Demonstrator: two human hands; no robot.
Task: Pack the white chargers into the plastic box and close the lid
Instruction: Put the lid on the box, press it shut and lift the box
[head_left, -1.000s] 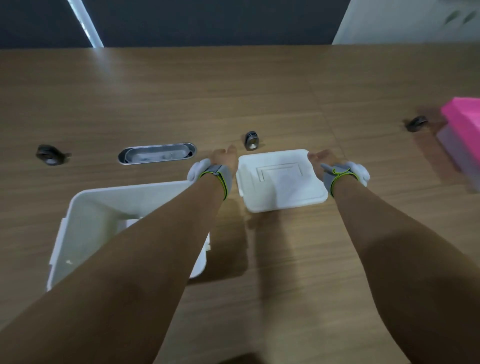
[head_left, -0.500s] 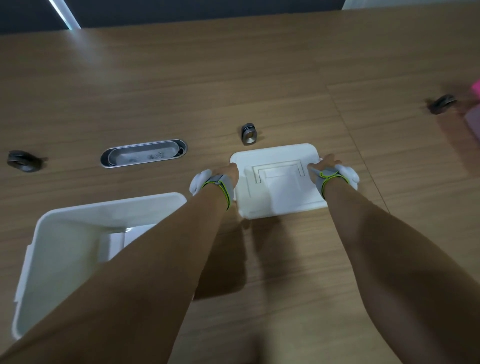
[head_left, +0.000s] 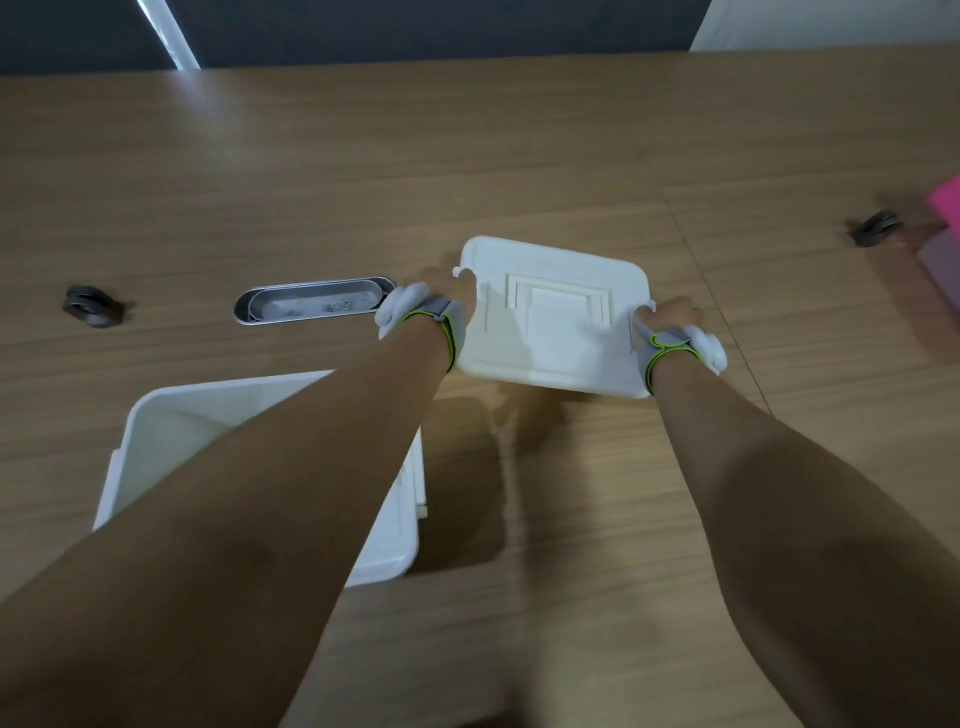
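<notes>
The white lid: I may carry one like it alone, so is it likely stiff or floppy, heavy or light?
The white lid looks stiff: held only at its two side edges by the left hand and right hand, it shows no sag. Thin moulded plastic suggests it is light. Its smooth surface might slip, so an edge grip seems wise.

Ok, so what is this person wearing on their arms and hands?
Both forearms are bare, with no sleeves in view. Each wrist carries a grey strap edged in bright yellow-green, running across the back of the left hand and the right hand. A rounded white piece sits on the outer side of each strap. No rings, watch or cables are visible, and the fingers are uncovered.
</notes>
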